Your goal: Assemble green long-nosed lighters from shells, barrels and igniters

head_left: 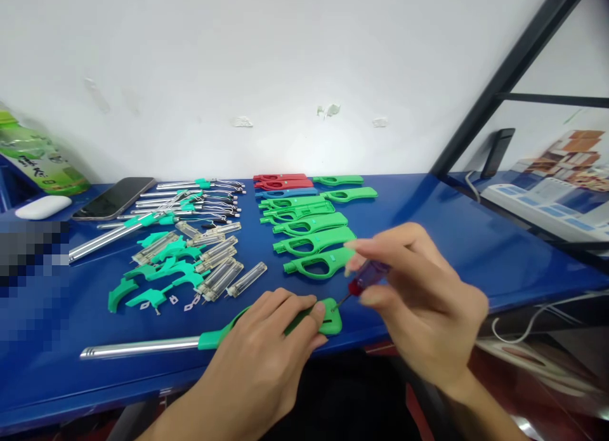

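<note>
A green long-necked lighter [209,341] with a silver metal tube lies along the front of the blue table. My left hand [266,349] is wrapped over its handle and presses it down, hiding much of the middle. In my right hand [419,295] is a small screwdriver [368,277] with a purple and red handle, pinched between thumb and fingers. Its tip meets the end of the green handle, near a dark slot. Several green handle shells [316,239] lie in a column just beyond my hands.
Clear fuel tanks [221,277], green triggers [178,260] and metal tubes with wires [190,206] lie left on the blue table [409,219]. Red shells [283,182] are by the wall. A phone [114,198], white mouse [44,207] and bottle [42,155] stand far left; a black frame [476,98] rises right.
</note>
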`<state>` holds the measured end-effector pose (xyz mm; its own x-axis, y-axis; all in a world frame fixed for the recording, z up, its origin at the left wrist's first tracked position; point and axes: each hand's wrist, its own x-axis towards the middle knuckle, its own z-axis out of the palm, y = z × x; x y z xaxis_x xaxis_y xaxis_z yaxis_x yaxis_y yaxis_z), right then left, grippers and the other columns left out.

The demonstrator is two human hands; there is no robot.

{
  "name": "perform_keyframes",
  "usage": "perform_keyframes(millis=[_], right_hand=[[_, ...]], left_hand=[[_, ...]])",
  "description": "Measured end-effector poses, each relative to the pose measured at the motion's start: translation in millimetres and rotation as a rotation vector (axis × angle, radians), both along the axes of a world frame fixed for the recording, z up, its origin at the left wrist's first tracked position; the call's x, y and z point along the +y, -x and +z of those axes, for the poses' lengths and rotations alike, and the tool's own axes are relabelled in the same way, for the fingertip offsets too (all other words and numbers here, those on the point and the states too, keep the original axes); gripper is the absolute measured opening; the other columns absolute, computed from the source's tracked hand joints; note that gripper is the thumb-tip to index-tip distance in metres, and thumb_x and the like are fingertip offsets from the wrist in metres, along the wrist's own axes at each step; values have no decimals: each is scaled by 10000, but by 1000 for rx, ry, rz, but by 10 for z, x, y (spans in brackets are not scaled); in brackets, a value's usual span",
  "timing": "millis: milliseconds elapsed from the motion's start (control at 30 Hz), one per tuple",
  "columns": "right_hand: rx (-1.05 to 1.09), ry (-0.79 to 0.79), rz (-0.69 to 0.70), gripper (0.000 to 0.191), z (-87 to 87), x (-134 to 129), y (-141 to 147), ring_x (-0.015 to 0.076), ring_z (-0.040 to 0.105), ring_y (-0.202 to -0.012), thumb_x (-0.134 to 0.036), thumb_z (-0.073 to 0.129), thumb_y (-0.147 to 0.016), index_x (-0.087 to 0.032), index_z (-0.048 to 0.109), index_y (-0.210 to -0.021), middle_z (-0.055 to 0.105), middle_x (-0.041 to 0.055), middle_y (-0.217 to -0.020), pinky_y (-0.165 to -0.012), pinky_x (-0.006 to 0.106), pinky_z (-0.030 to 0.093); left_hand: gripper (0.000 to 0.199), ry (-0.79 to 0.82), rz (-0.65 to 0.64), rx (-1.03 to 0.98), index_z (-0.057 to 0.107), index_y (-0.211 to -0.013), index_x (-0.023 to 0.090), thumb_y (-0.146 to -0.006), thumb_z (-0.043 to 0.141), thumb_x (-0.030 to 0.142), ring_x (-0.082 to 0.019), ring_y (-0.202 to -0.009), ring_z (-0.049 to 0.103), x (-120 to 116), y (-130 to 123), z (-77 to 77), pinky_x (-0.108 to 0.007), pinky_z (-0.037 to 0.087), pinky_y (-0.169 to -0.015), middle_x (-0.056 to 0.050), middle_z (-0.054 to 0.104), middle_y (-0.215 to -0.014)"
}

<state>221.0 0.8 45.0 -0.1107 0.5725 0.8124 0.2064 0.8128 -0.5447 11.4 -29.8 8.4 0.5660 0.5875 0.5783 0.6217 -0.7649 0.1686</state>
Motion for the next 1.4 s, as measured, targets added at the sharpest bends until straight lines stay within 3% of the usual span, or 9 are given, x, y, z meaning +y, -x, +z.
perform_keyframes(millis=[167,300,433,600,767,933,1100,1267,1400], right_hand=[[-15,12,-41,464,50,-44,-50,205,728,-932,-52,717,-957,-365,782,-1293,794,9,-1054,-732,355,622],[-29,-81,-118,364,76,-26,-48,195,688,-907,-140,819,-913,-352,819,-1209,742,17,-1021,-695,333,603],[-109,38,-1,427,78,-32,-73,215,731,-999,-82,638,-1013,-340,765,-1330,782,27,-1104,-770,361,638],[-63,-94,-91,449,69,-39,-73,186,663,-848,-154,838,-901,-380,787,-1286,742,4,-975,-667,333,601],[-165,89,51,435,104,-45,-72,203,736,-1049,-111,574,-1052,-351,735,-1376,791,11,-1168,-794,341,634],[-24,-42,-33,444,71,-31,-17,210,672,-827,-122,837,-885,-388,802,-1238,761,-1,-944,-659,355,592],[-143,72,42,391,91,-45,-86,224,733,-1032,-155,601,-1057,-347,747,-1366,767,38,-1209,-752,356,634],[-47,-59,-63,451,74,-3,-69,170,662,-831,-65,803,-910,-342,798,-1266,721,4,-911,-674,313,573],[-122,-9,-4,410,69,-3,-78,176,691,-966,-96,637,-1036,-310,747,-1368,744,37,-1097,-756,326,597]], left_hand=[[246,4,-4,-12,661,-1276,122,-1044,579,139,-276,-958,715,-11,13,-9,-481,679,-807,-99,773,-1111],[253,6,1,12,666,-1286,121,-1051,573,148,-275,-969,721,-14,11,-12,-484,679,-827,-99,775,-1105],[243,2,6,-1,673,-1272,128,-1056,564,154,-273,-976,726,-1,0,-3,-475,678,-838,-95,775,-1108],[256,3,0,16,670,-1283,127,-1045,576,140,-275,-961,727,7,7,8,-482,675,-841,-92,779,-1109],[244,-7,3,-7,665,-1273,129,-1049,572,147,-282,-964,723,5,8,-5,-491,680,-823,-95,774,-1106],[244,2,8,7,666,-1273,134,-1046,577,149,-287,-960,725,-7,17,-8,-502,683,-798,-93,770,-1099],[243,-3,1,-2,666,-1276,132,-1057,562,150,-275,-966,717,-12,10,-2,-485,678,-819,-95,769,-1110],[256,-11,-2,-1,656,-1292,128,-1049,578,149,-278,-975,716,3,7,-8,-490,675,-824,-93,764,-1110],[243,-11,5,-3,661,-1277,130,-1050,576,149,-276,-966,714,-5,13,-14,-477,673,-814,-91,770,-1100]])
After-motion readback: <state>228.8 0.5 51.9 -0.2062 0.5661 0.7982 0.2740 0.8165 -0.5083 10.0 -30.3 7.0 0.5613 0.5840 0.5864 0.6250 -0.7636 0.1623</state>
